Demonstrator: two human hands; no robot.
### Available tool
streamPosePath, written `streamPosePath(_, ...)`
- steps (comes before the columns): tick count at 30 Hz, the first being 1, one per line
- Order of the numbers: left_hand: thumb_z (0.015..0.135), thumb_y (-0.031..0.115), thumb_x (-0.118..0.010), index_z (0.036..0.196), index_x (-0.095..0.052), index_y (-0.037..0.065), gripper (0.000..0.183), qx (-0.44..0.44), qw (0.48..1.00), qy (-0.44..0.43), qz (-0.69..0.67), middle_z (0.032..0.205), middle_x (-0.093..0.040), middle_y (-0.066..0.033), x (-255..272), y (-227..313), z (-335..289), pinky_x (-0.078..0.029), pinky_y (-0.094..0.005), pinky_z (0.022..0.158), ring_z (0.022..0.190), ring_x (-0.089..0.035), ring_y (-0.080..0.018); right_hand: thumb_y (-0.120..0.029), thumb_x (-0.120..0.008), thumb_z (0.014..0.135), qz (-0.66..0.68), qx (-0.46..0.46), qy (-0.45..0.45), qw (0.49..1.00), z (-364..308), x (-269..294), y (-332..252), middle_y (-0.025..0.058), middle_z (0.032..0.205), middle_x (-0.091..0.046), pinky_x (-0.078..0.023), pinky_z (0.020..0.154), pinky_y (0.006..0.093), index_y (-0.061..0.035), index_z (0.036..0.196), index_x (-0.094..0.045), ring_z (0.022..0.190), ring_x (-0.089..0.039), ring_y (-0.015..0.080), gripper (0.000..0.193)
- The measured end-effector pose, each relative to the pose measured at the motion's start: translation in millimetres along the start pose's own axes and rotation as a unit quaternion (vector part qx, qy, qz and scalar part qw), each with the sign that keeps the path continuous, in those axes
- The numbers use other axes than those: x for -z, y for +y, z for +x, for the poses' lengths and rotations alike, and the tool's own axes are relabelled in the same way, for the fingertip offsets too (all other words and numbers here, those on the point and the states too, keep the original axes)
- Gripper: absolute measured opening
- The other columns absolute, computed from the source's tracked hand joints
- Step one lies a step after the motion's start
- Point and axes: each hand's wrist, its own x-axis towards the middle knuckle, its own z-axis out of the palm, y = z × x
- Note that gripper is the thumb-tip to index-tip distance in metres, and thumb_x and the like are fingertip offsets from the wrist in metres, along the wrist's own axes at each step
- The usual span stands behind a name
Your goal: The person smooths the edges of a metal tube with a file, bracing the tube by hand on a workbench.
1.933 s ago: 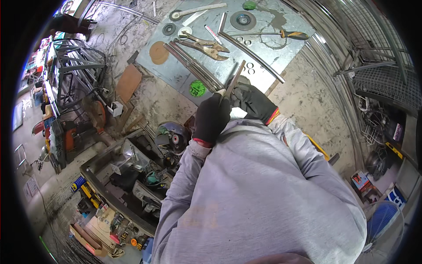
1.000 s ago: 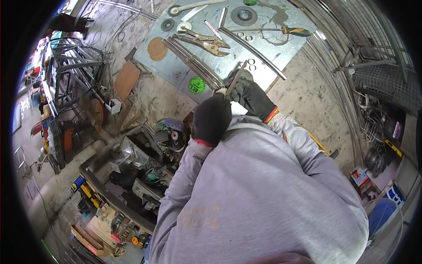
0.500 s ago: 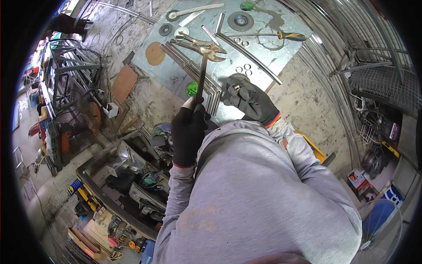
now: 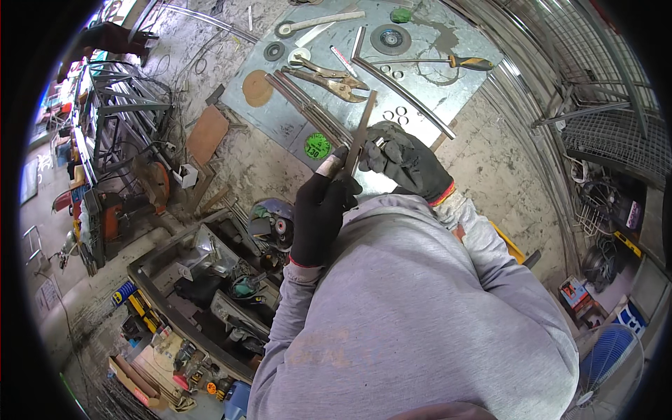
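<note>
My left hand (image 4: 318, 217), in a black glove with a pale thumb tip, is closed around a dark flat file (image 4: 362, 129) that points up and to the right. Close beside it, my gloved right hand (image 4: 413, 168) pinches a small metal ring (image 4: 380, 142) between thumb and fingers. The file's blade passes just left of that ring; whether they touch I cannot tell. Several similar rings (image 4: 401, 110) lie on the metal sheet (image 4: 280, 126) beyond my hands. Locking pliers (image 4: 336, 85) rest there, next to a bundle of metal tubes (image 4: 308, 105).
A long tube (image 4: 406, 98), a grinding disc (image 4: 390, 40), a screwdriver (image 4: 472, 64) and a green round label (image 4: 317, 145) lie on the sheet. An angle grinder (image 4: 280, 227) is left of me, beside a tool bin (image 4: 150, 280). Long metal bars (image 4: 539, 154) line the right.
The file has swung to the right and now lies close to my right hand. My left hand has moved right with it. My right hand keeps its pinch on the ring.
</note>
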Motion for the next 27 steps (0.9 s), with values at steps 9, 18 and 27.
streamPosePath(9,0.102,0.013,-0.068,0.146,-0.064,-0.003,0.047,0.027,0.999,-0.016,-0.038,0.094,-0.067,-0.0011,7,9,1,-0.052,-0.0263,0.074,0.079,-0.061,-0.0089,-0.050,-0.076,0.101,0.236,-0.061,-0.019,0.970,4,-5,-33,0.0083,0.111,-0.068,-0.053,0.097,0.0289,0.0015,0.152,-0.055,0.103,-0.068,0.0161,0.075)
streamPosePath(18,0.102,0.018,-0.071,0.143,-0.066,-0.003,0.046,0.024,0.997,0.037,-0.056,0.092,-0.069,-0.0020,14,8,4,-0.050,-0.0256,0.069,0.074,-0.061,-0.0092,-0.010,-0.072,0.093,-0.410,0.081,0.111,0.902,18,13,-46,0.0118,0.106,-0.071,-0.057,0.086,0.0396,-0.0133,0.125,-0.076,0.097,-0.071,0.0273,0.032)
streamPosePath(27,0.102,0.017,-0.073,0.143,-0.066,-0.003,0.046,0.004,0.995,0.059,0.080,0.091,-0.069,0.0002,13,3,6,-0.052,-0.0256,0.070,0.078,-0.061,-0.0064,-0.003,-0.077,0.090,-0.213,-0.010,0.151,0.965,14,50,-54,0.0092,0.122,-0.074,-0.056,0.100,0.0364,-0.0090,0.126,-0.076,0.112,-0.070,0.0245,0.037)
